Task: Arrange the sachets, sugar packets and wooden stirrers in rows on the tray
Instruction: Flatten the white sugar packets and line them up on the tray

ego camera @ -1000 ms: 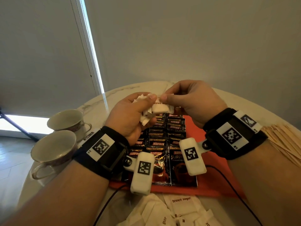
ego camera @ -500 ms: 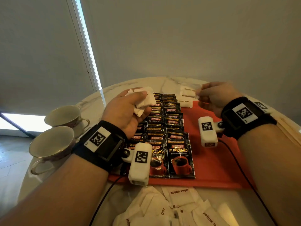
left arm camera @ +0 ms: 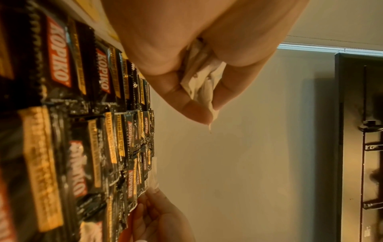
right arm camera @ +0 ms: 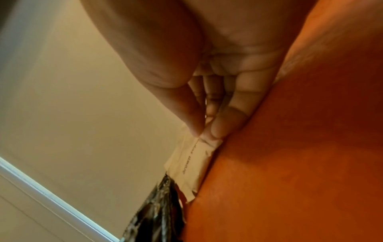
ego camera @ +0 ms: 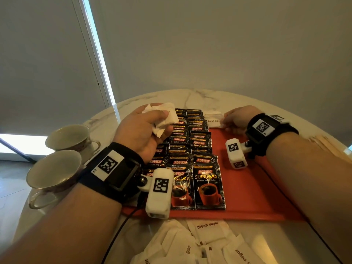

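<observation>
Sugar packets going onto the red tray

The right hand [ego camera: 237,119] pinches a brown sugar packet [ego camera: 214,121] lying on the tray [ego camera: 253,189], beside the Kopiko sachets [ego camera: 192,147]. The left hand [ego camera: 142,132] clutches a bunch of sugar packets [ego camera: 165,119] above the sachets.

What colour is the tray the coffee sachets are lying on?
The tray is red-orange, and plain where it is bare. The head view shows it best.
</observation>
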